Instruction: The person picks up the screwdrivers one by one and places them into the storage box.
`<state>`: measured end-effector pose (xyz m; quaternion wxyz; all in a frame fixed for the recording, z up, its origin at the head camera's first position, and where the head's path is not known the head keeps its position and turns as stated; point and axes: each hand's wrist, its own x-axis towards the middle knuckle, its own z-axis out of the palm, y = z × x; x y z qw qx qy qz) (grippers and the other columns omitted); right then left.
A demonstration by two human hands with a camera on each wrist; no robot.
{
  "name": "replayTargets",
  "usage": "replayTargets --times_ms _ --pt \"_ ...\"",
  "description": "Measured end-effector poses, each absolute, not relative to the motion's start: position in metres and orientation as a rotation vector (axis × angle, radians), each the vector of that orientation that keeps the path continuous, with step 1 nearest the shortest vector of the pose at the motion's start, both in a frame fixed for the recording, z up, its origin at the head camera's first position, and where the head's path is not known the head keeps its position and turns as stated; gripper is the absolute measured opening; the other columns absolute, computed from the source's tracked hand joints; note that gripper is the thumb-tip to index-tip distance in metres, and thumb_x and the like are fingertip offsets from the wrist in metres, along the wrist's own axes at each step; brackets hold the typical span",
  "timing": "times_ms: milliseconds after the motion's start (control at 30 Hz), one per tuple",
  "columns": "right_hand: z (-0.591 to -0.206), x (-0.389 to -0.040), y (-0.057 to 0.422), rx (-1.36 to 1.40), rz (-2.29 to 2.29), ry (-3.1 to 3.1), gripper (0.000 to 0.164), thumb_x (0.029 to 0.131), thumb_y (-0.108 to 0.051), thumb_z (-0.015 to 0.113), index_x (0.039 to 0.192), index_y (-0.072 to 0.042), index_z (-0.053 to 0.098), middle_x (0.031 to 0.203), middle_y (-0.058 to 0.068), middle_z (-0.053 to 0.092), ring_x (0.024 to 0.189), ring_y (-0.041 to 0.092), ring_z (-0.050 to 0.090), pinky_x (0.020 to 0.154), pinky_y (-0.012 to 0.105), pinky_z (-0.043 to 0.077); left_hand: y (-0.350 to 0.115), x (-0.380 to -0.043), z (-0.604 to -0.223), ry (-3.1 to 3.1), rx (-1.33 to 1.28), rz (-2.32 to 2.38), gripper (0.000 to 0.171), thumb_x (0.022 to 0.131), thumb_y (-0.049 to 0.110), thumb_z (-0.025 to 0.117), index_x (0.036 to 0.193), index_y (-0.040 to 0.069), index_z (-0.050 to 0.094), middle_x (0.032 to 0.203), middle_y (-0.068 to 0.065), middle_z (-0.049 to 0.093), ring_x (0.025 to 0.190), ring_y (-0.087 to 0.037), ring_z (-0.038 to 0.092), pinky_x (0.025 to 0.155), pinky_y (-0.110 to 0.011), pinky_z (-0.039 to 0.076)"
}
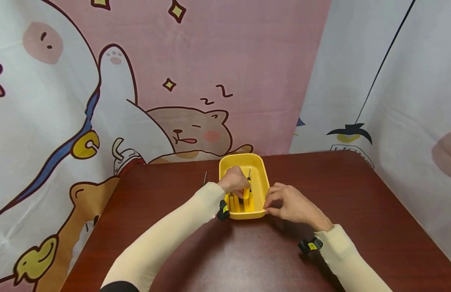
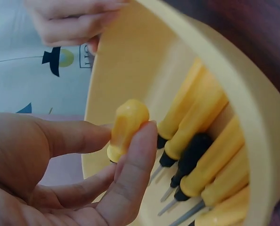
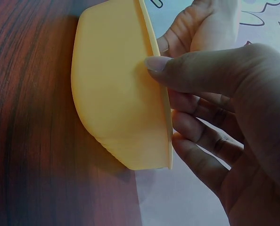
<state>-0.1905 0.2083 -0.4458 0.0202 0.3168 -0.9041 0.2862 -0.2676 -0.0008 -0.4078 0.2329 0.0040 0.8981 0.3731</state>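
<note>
My left hand point(image 1: 234, 179) reaches into a yellow plastic bin point(image 1: 261, 172). Between thumb and fingers it pinches the yellow handle of a screwdriver point(image 2: 128, 123). Beneath and beside that handle, several more screwdrivers point(image 2: 215, 155) lie side by side in the bin, with yellow handles, black collars and metal shafts; a black handle point(image 2: 193, 155) shows among them. At the bin's near right corner, my right hand point(image 1: 296, 203) grips the rim, its thumb on the outer wall and its fingers over the edge in the right wrist view.
The bin stands on a dark reddish-brown table point(image 1: 167, 202). Left of the bin, a metal shaft point(image 1: 205, 177) pokes out from behind the left forearm, the rest hidden. A cartoon-printed cloth point(image 1: 269, 81) hangs behind the table and along its sides.
</note>
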Motion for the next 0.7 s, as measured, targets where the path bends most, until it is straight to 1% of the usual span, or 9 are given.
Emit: replayTargets --times_ms 100,233,400,467,600,700 --pt "-0.445 -0.19 0.209 0.97 0.889 -2.811 0.017 0.079 -0.021 0.09 0.086 -0.032 0.079 0.086 -0.023 0.065 0.091 0.014 0.061 0.085 0.03 0.055 0.005 -0.268 -0.411 2.447 0.021 1.028 0.012 0.09 0.005 0.074 0.089 -0.002 0.065 0.078 -0.014 0.063 0.071 -0.033 0.076 0.078 -0.045 0.064" --pt "-0.445 -0.19 0.209 0.96 0.888 -2.822 0.017 0.08 -0.021 0.089 0.086 -0.033 0.079 0.086 -0.023 0.065 0.091 0.015 0.061 0.086 0.03 0.055 0.011 -0.269 -0.413 2.439 0.023 1.012 0.015 0.09 0.005 0.074 0.094 -0.002 0.062 0.078 -0.014 0.061 0.069 -0.032 0.076 0.078 -0.045 0.064" --pt "-0.445 -0.19 0.209 0.966 0.91 -2.814 0.016 0.079 -0.021 0.09 0.086 -0.031 0.079 0.086 -0.022 0.066 0.092 0.018 0.062 0.086 0.037 0.057 0.018 -0.271 -0.417 2.442 0.034 0.976 0.023 0.091 0.005 0.073 0.105 -0.001 0.057 0.085 -0.015 0.06 0.068 -0.032 0.075 0.074 -0.042 0.064" --pt "-0.446 -0.191 0.209 0.973 0.918 -2.808 0.016 0.079 -0.02 0.09 0.086 -0.031 0.079 0.086 -0.021 0.066 0.092 0.019 0.062 0.086 0.038 0.057 0.021 -0.272 -0.419 2.438 0.038 0.953 0.024 0.091 0.004 0.073 0.105 0.0 0.054 0.088 -0.016 0.06 0.068 -0.032 0.075 0.072 -0.041 0.064" --pt "-0.446 -0.191 0.209 0.983 0.913 -2.798 0.016 0.079 -0.021 0.09 0.085 -0.031 0.079 0.086 -0.021 0.066 0.091 0.016 0.062 0.085 0.035 0.057 0.027 -0.274 -0.423 2.431 0.039 0.894 0.025 0.091 0.003 0.074 0.104 0.0 0.053 0.089 -0.017 0.058 0.068 -0.032 0.075 0.068 -0.037 0.064" --pt "-0.447 -0.191 0.209 0.984 0.898 -2.79 0.016 0.079 -0.021 0.09 0.084 -0.031 0.078 0.086 -0.022 0.066 0.091 0.014 0.061 0.084 0.033 0.056 0.032 -0.275 -0.426 2.428 0.036 0.851 0.025 0.09 0.003 0.076 0.103 -0.001 0.054 0.089 -0.017 0.059 0.068 -0.03 0.075 0.066 -0.035 0.064"
